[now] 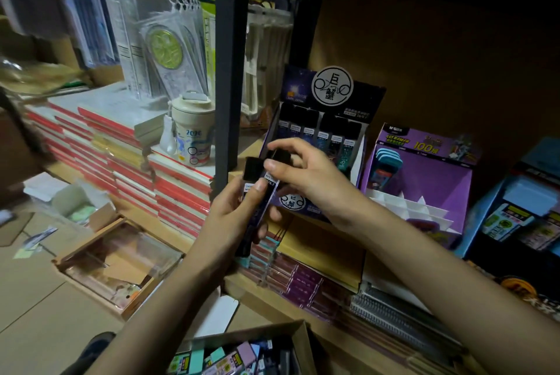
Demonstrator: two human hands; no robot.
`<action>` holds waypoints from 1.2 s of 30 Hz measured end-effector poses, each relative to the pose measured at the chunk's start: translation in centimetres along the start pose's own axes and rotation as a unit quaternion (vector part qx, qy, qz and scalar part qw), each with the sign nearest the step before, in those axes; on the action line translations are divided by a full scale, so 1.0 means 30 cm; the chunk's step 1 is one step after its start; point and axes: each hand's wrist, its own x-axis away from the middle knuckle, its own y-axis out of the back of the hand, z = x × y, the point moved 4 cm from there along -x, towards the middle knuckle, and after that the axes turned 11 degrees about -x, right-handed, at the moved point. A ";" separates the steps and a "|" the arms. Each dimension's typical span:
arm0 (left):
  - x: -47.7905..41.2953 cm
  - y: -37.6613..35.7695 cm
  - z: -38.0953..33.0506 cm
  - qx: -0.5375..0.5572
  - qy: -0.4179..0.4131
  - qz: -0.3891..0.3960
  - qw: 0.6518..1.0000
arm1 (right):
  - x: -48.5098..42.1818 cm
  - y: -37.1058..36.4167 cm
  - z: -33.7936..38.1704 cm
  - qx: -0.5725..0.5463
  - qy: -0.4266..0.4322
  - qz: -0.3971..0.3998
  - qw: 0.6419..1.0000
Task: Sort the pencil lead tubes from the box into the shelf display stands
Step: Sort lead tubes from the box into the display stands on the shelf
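— Head view: holding the lead tubes [254,169] where?
— Gripping them in the left hand [233,214], fingers curling round the bundle, thumb pressing on its front, just before the dark display stand [372,101] on the shelf [239,286].
— Pointing which way?
— Standing nearly upright, long axis leaning slightly right, black caps pointing up, lower ends pointing down toward the box [242,335].
— And the right hand [309,174]?
— Pinching one cap [280,156] between thumb and forefinger, other fingers curling loosely.
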 end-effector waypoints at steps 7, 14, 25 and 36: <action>-0.001 0.058 -0.001 -0.013 0.020 -0.064 0.998 | -0.052 0.028 -0.001 -0.138 -0.012 -0.049 0.989; -0.006 0.131 0.005 -0.084 0.046 -0.136 0.986 | -0.230 0.191 0.088 0.042 0.118 -0.196 0.973; -0.001 0.146 0.021 -0.092 0.051 -0.127 0.986 | -0.341 0.178 -0.031 0.205 0.120 -0.194 0.952; -0.009 0.101 0.023 -0.077 0.042 -0.102 0.991 | -0.347 0.201 -0.076 0.275 0.002 -0.202 0.940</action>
